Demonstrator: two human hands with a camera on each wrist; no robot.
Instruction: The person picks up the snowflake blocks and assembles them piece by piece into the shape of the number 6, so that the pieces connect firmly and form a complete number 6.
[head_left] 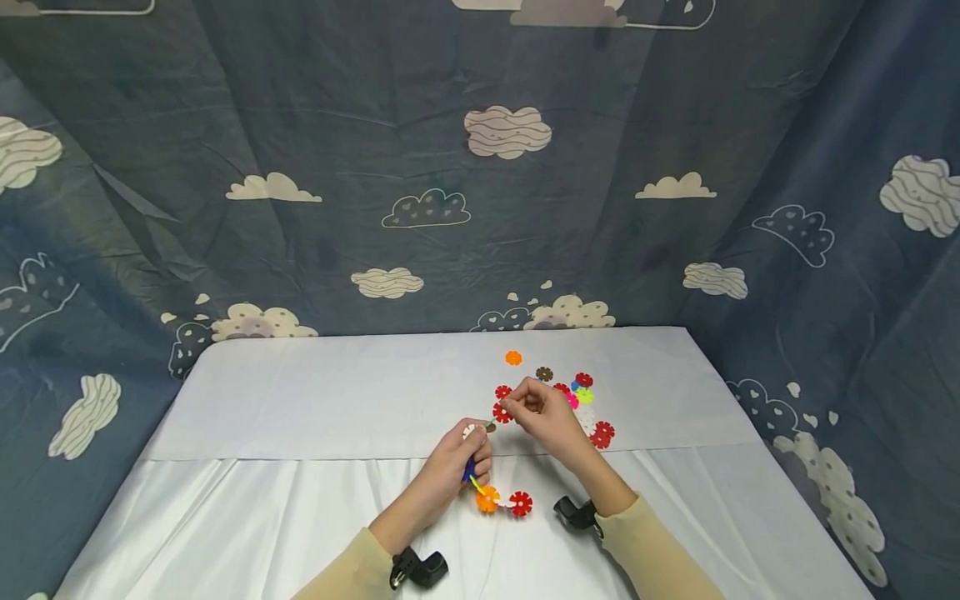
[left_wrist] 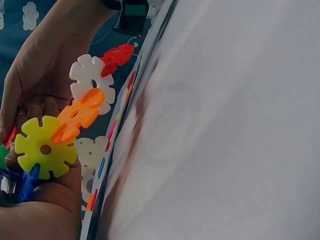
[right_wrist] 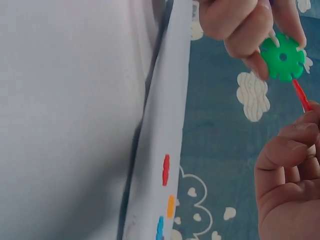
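Observation:
My left hand [head_left: 452, 463] grips a chain of slotted plastic flower discs. From it hang a blue disc [left_wrist: 29, 184], a yellow disc [left_wrist: 32, 137], an orange disc [left_wrist: 89, 114], a white disc [left_wrist: 82, 75] and a red end disc [left_wrist: 116, 59]. At the chain's upper end, a green disc [right_wrist: 274, 64] sticks out between the left fingers. My right hand [head_left: 553, 421] pinches a red disc [right_wrist: 300, 94], seen edge-on in the right wrist view, its tip right at the green disc's notched rim. The left hand hides part of the chain.
Loose discs lie on the white table [head_left: 337, 400] beyond and right of the hands, among them an orange one [head_left: 513, 357], a brown one [head_left: 543, 374] and a yellow-green one [head_left: 585, 396]. A dark cloud-patterned curtain [head_left: 337, 250] surrounds the table's back and sides.

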